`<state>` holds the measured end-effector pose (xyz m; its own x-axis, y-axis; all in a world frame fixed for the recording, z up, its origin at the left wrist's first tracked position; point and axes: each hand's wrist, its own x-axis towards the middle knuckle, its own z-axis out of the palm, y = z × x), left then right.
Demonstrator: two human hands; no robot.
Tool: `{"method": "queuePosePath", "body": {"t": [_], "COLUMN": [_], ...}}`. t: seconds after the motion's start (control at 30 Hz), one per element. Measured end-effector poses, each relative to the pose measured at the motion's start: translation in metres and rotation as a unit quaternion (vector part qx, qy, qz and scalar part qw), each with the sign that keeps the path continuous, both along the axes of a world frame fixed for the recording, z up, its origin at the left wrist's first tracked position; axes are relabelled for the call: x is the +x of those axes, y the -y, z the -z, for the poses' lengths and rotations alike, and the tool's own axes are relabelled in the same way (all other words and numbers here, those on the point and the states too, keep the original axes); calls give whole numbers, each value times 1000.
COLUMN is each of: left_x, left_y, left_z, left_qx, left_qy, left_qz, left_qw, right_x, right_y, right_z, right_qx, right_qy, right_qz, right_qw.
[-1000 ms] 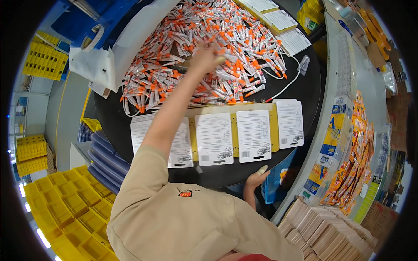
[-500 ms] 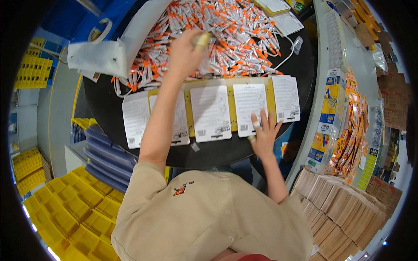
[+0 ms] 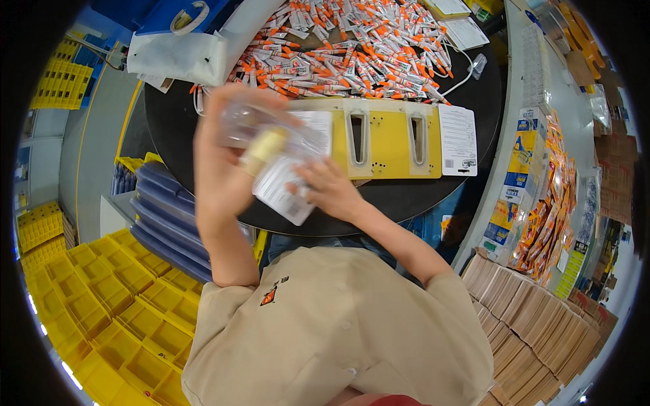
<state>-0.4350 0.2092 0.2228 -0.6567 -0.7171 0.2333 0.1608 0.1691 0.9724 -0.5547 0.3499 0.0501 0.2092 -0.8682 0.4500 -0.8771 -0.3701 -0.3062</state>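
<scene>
Raised over the table's left side, my left hand (image 3: 227,162) is blurred, its fingers closed round clear plastic blisters (image 3: 291,128) on white printed cards (image 3: 281,193). Yellow tape wraps its thumb. My right hand (image 3: 332,191) grips the edge of these blister cards from the right, fingers curled on them. Behind lies a yellow fixture (image 3: 389,132) with two bare oblong slots showing. One white card (image 3: 458,142) sits at the fixture's right end; another card (image 3: 318,127) shows partly behind my hands. The fixture's left end is hidden.
Beyond the fixture spreads a heap of small white tubes with orange caps (image 3: 352,61) on the round black table (image 3: 169,135). A white plastic bag (image 3: 177,57) is at far left. Yellow bins (image 3: 115,298) stand lower left, stacked cardboard (image 3: 535,325) lower right.
My left hand came back from the tube heap toward me. My right hand moved left from the fixture, and cards there were lifted, baring two slots. Both hands now hold blister cards.
</scene>
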Motion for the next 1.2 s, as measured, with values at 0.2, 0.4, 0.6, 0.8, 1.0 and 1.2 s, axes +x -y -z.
{"method": "queuePosePath", "body": {"t": [0.2, 0.4, 0.6, 0.8, 1.0, 1.2], "left_x": [-78, -167, -222, -210, -147, -136], "left_y": [-70, -83, -85, -73, -55, -34], "left_z": [19, 115, 166, 153, 144, 156], "left_qx": [-170, -100, -139, -158, -20, -141], "left_qy": [55, 222, 374, 474, 354, 405], "left_qz": [217, 234, 135, 74, 96, 63], "left_qw": [959, 941, 907, 863, 930, 901], "right_x": [-80, -300, -330, -295, -240, -214], "right_y": [-10, -93, -56, 16, -15, -23], "right_z": [-10, -34, -27, 16, -16, -3], "right_qx": [91, -405, -126, 115, 83, 110], "right_qy": [533, 362, 339, 29, 405, 268], "right_qz": [155, 560, 533, 389, 319, 275], "right_qw": [827, 625, 765, 913, 853, 917]}}
